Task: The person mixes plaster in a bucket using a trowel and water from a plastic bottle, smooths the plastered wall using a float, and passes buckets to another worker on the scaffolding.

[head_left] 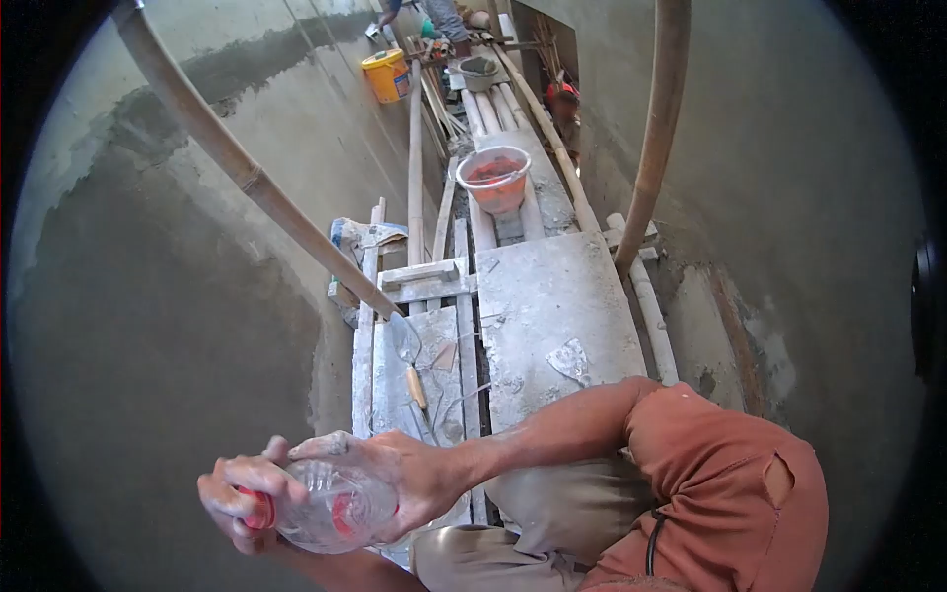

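A clear plastic bottle lies tilted between my two hands at the lower left, its red cap pointing left. My right hand is closed round the bottle's body, with the thumb along its upper side. Over at the neck end, the fingers of my left hand are curled round the cap. Whether the cap is loose or tight I cannot tell. Beyond my hands a trowel with a wooden handle rests on the planks, beside a small brownish flat piece.
A white-rimmed bucket stands farther along the bamboo platform. Slanting bamboo poles rise on both sides. A wooden float lies ahead. At the far end are a yellow bucket, a mortar basin and another person.
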Tool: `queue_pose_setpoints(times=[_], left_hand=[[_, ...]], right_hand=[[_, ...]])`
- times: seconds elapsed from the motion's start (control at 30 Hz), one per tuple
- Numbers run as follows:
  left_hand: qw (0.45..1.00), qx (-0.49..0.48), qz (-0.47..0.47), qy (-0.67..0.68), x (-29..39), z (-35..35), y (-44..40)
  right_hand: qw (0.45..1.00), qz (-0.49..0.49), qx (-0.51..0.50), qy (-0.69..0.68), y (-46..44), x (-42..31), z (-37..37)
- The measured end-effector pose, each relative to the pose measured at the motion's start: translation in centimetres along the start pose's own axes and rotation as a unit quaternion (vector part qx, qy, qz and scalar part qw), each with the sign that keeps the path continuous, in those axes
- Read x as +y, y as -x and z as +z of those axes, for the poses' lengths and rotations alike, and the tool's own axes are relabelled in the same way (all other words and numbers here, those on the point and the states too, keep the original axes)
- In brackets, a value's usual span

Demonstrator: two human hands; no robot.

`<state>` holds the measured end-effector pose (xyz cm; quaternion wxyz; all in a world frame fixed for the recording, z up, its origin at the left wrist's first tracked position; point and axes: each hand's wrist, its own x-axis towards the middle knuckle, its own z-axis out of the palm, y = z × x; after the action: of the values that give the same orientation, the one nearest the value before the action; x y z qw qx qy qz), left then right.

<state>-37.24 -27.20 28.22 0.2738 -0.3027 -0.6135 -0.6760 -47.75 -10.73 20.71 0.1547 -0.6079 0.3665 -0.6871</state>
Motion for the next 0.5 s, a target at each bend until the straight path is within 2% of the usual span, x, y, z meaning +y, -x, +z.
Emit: queue_pose_setpoints(times=[0.03,0.07,0.1,0.13,0.17,0.27,0.33,0.37,0.4,0.43,0.47,0.5], left_hand=[[1.000,-0.002,-0.005,0.005,1.1,1.0,-0.1],[0.986,0.053,-0.012,-0.156,1.9,2.3,-0.3],[0.943,0.104,-0.019,-0.314,2.7,3.2,-0.2],[0.920,0.071,-0.066,-0.380,3.7,3.0,0.2],[0.921,0.071,-0.071,-0.378,3.7,2.8,0.6],[0.934,0.069,-0.053,-0.346,3.8,2.0,1.5],[0.978,-0.014,-0.036,-0.207,3.7,1.5,0.9],[0.977,-0.009,-0.044,-0.208,3.1,0.9,0.4],[0.992,-0.106,-0.004,-0.066,1.9,0.1,-0.1],[0.977,-0.195,0.035,0.076,1.1,-0.4,-0.6],[0.974,-0.179,0.022,0.133,0.7,0.3,-0.7],[0.979,-0.161,0.011,0.123,0.3,0.6,0.2]], right_hand=[[1.000,0.003,0.007,0.001,-0.1,-0.2,-0.3],[0.999,0.003,0.012,0.032,0.0,-0.3,-0.4],[0.998,0.003,0.017,0.063,0.2,-0.3,-0.4],[0.998,0.007,0.021,0.061,0.3,-0.2,-0.4],[0.998,0.007,0.017,0.063,0.3,0.1,-0.4],[0.998,0.003,-0.002,0.058,0.3,0.6,-0.3],[0.999,0.001,-0.016,0.047,0.4,0.6,-0.4],[0.998,-0.016,-0.034,0.050,0.4,0.5,-0.4],[0.997,-0.031,-0.055,0.048,0.4,0.5,-0.3],[0.998,-0.025,-0.056,0.031,0.5,0.7,-0.2],[0.996,-0.024,-0.069,0.057,0.7,1.2,-0.2],[0.993,-0.024,-0.085,0.081,0.8,1.6,-0.1]])
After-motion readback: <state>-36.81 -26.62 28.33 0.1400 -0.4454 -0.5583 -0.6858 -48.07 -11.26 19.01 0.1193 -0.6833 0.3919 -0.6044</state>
